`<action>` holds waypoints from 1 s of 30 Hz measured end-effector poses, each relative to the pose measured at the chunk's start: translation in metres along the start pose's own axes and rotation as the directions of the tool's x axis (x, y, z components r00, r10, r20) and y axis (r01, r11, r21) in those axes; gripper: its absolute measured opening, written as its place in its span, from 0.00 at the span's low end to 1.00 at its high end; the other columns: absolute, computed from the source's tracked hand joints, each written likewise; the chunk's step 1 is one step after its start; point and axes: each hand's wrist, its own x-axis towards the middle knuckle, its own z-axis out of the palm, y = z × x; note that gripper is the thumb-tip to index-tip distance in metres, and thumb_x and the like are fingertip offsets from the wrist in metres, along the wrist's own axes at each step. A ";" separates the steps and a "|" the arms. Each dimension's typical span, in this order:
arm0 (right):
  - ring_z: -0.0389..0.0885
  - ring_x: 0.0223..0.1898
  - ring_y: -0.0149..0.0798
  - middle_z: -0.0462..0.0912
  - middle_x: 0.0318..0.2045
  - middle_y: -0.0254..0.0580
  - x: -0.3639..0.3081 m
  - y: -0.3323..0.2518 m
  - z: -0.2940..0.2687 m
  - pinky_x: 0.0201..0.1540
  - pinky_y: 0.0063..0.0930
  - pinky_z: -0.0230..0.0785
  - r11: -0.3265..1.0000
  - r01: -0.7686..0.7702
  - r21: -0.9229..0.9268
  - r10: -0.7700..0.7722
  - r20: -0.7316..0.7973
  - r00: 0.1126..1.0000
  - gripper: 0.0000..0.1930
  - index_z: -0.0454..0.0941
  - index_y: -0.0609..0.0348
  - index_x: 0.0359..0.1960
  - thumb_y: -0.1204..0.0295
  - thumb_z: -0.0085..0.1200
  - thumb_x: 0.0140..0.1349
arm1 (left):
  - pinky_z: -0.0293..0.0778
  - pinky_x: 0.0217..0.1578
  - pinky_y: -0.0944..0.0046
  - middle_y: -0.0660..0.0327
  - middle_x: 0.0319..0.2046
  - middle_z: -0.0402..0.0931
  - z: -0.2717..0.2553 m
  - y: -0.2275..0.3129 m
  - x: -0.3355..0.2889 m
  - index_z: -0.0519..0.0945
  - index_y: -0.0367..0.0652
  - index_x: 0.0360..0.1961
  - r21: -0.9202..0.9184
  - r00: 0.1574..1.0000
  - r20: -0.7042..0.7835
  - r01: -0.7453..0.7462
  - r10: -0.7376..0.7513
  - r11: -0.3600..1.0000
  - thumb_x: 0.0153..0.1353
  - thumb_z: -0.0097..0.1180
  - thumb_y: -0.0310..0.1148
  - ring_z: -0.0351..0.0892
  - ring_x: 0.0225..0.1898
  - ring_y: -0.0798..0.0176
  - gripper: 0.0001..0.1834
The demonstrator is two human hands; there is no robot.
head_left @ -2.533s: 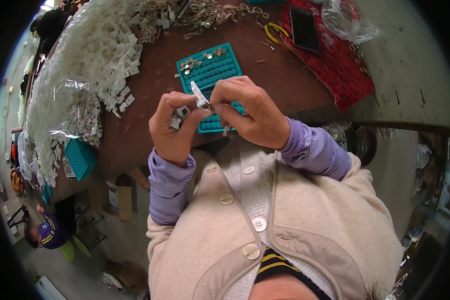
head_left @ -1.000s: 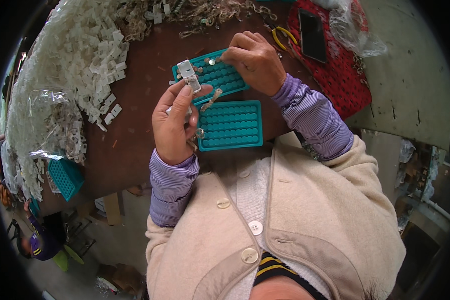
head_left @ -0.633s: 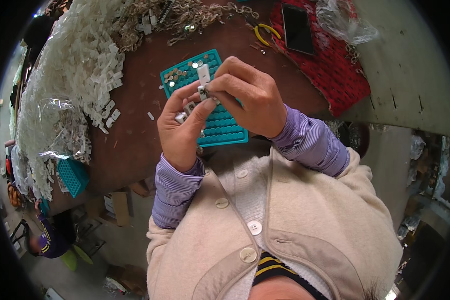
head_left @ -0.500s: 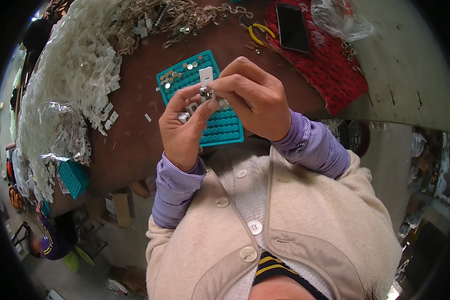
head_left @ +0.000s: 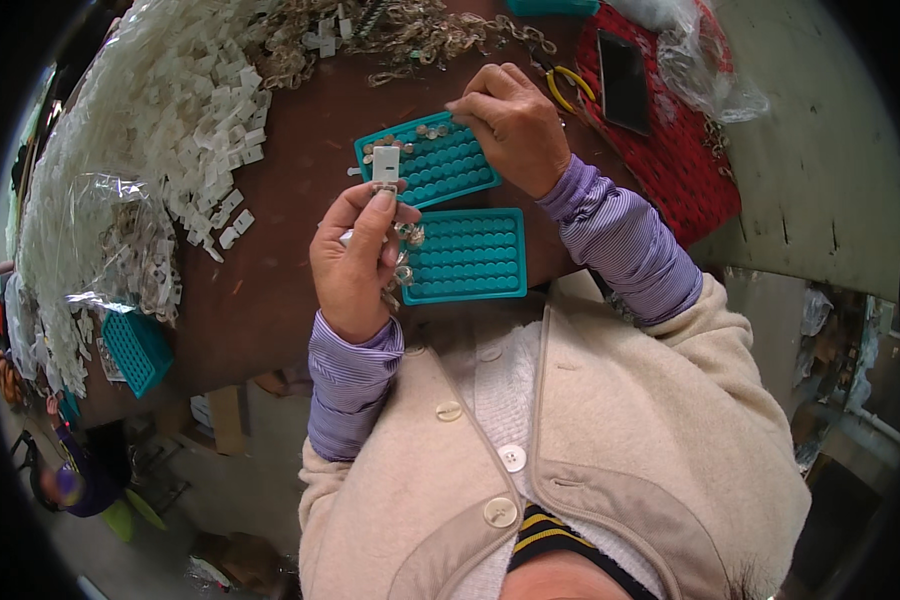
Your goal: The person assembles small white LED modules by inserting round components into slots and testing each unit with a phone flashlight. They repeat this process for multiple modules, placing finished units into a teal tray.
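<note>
While the left hand [head_left: 352, 270] grips a small white plastic piece [head_left: 386, 163] upright between thumb and fingers, the right hand [head_left: 520, 125] is apart from it, farther forward and to the right. The right fingers are curled in, their tips bunched at the far edge of a teal tray [head_left: 440, 170]; whether they pinch anything, or touch the tray, cannot be told. Another white bit shows inside the curl of the left hand, and clear, shiny links [head_left: 403, 272] hang by its right side. Small round discs [head_left: 380, 145] lie in the teal tray, just beyond the left fingertips. A second teal tray [head_left: 465, 255], with rows of round hollows, rests on the tabletop [head_left: 300, 180] just right of the left hand. Left of the hands is a large heap of white pieces [head_left: 200, 120]; to the right of the right hand are yellow-handled pliers [head_left: 570, 85] and a dark phone [head_left: 624, 85] on red cloth [head_left: 680, 190]. Half a second ago both hands met at the white piece; now only the left holds it, and the second tray is less covered
</note>
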 end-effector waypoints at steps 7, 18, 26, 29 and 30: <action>0.81 0.39 0.47 0.80 0.33 0.41 0.002 -0.022 -0.010 0.43 0.40 0.78 0.982 0.022 0.187 -0.027 0.025 0.999 0.10 0.80 0.58 0.37 0.78 0.67 0.54 | 0.55 0.17 0.82 0.62 0.39 0.87 0.010 -0.004 0.000 0.81 0.37 0.57 0.055 0.999 -0.017 -0.036 0.037 0.998 0.72 0.64 0.29 0.65 0.21 0.84 0.16; 0.85 0.36 0.45 0.83 0.32 0.41 -0.037 -0.067 -0.075 0.40 0.37 0.80 0.839 -0.074 0.540 0.175 -0.139 0.975 0.12 0.80 0.60 0.35 0.81 0.71 0.52 | 0.78 0.47 0.73 0.65 0.44 0.85 0.063 -0.002 -0.022 0.84 0.36 0.56 0.275 0.976 0.194 -0.154 0.102 0.949 0.67 0.71 0.26 0.81 0.43 0.75 0.17; 0.88 0.39 0.41 0.86 0.34 0.41 -0.047 -0.066 -0.077 0.42 0.31 0.80 0.758 -0.071 0.648 0.185 -0.108 0.977 0.13 0.86 0.60 0.45 0.84 0.66 0.59 | 0.69 0.31 0.78 0.67 0.37 0.86 0.056 -0.005 -0.019 0.84 0.36 0.54 0.299 0.991 0.121 -0.092 0.058 0.950 0.71 0.67 0.30 0.75 0.31 0.82 0.14; 0.88 0.43 0.40 0.86 0.37 0.41 -0.044 -0.072 -0.074 0.45 0.30 0.80 0.597 -0.257 0.759 0.439 -0.041 0.898 0.17 0.85 0.59 0.51 0.83 0.66 0.59 | 0.63 0.26 0.79 0.67 0.33 0.86 0.051 -0.006 -0.020 0.84 0.36 0.54 0.267 0.986 0.154 -0.096 0.056 0.959 0.74 0.63 0.32 0.69 0.26 0.84 0.13; 0.86 0.44 0.41 0.85 0.39 0.42 -0.042 -0.071 -0.076 0.46 0.33 0.79 0.691 -0.283 0.665 0.394 -0.018 0.919 0.16 0.84 0.60 0.50 0.83 0.66 0.59 | 0.64 0.26 0.78 0.65 0.34 0.86 0.050 -0.006 -0.020 0.83 0.35 0.56 0.276 0.986 0.164 -0.081 0.036 0.958 0.74 0.62 0.32 0.68 0.25 0.83 0.15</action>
